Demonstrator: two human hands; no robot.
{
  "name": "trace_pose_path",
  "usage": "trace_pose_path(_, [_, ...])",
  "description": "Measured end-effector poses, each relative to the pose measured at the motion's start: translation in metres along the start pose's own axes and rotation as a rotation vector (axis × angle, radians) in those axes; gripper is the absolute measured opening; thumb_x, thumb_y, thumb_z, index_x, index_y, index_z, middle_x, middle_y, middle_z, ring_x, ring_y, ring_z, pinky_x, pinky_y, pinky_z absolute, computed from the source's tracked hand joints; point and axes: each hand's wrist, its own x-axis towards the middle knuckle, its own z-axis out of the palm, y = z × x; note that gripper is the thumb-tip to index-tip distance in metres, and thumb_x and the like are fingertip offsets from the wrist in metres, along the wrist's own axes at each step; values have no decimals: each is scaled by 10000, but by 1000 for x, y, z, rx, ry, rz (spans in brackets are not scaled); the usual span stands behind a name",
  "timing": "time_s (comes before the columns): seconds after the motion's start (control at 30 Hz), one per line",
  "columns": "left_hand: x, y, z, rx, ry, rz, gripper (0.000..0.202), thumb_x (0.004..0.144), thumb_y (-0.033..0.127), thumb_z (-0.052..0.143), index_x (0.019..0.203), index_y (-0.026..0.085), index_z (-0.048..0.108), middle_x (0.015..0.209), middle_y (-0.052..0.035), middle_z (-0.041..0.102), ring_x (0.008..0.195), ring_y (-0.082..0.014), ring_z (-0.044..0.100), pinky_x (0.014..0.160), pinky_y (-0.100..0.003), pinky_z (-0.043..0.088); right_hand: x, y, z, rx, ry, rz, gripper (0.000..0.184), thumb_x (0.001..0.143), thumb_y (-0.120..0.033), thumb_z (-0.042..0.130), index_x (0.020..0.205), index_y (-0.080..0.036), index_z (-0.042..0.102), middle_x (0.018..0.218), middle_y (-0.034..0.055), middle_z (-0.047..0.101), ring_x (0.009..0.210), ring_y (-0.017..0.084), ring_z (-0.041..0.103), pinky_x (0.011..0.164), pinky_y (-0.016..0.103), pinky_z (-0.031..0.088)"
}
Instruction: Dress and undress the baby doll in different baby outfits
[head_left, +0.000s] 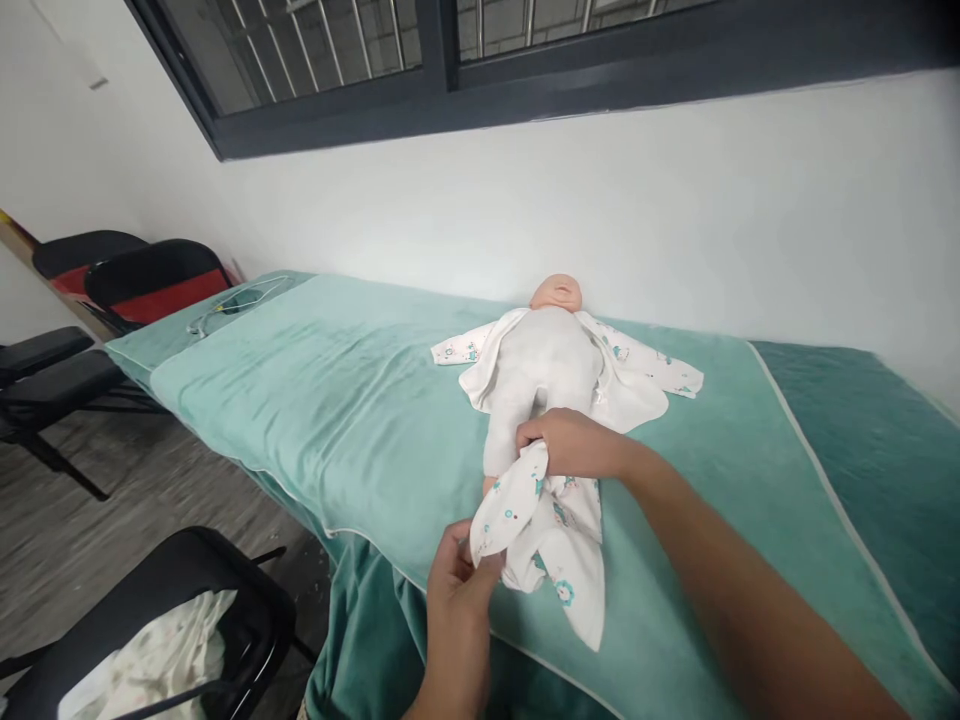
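A baby doll [551,350] with a white cloth body lies on its back, head toward the wall. Its arms are in the sleeves of a white patterned baby jacket [637,365], which is spread apart at the front. White baby trousers [562,540] with teal prints lie bunched over the doll's lower legs. My left hand [463,590] pinches the end of one trouser leg near the doll's foot. Between the doll's legs, my right hand [574,443] is closed on the upper part of the same trousers, its fingertips partly hidden. Most of the doll's feet are covered.
Light green cloth [315,380] covers the bed, with darker green fabric [847,420] at the right. A clothes hanger [240,300] lies at the far left end. White cloth [161,655] sits on a black chair [247,590] beside the bed. More chairs [161,280] stand further left.
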Motion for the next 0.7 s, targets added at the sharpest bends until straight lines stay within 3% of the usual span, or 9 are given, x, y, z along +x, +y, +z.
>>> trace_pose_path(0.17, [7,11,-7,79,6,-16,345,696,363,734,967,155,682,839,-34,679,709,-154,555,642,-245,410,-3,-4,-2,-3,-29,19,137,734,-317,689,725,-195,626,756,-20,667,695,125,536,590,239,313])
trace_pose_path(0.3, [10,18,-12,181,-73,-41,309,700,349,735,940,162,678,797,-19,674,729,-161,560,676,-243,410,-4,-7,-4,7,-50,26,158,737,-322,691,717,-189,610,756,-18,662,697,124,531,586,235,313])
trace_pose_path(0.43, [6,28,-9,200,-91,-16,208,743,331,693,870,169,669,808,-18,685,759,-162,569,708,-239,408,-5,-6,-3,13,-35,23,154,738,-313,686,717,-186,603,745,-16,652,695,128,536,581,239,311])
trace_pose_path(0.7, [6,25,-2,169,-105,5,260,716,333,728,919,176,689,865,-33,718,785,-177,597,717,-250,414,-5,-1,-1,69,3,-17,137,748,-296,669,715,-185,594,756,-17,649,698,131,541,596,248,329])
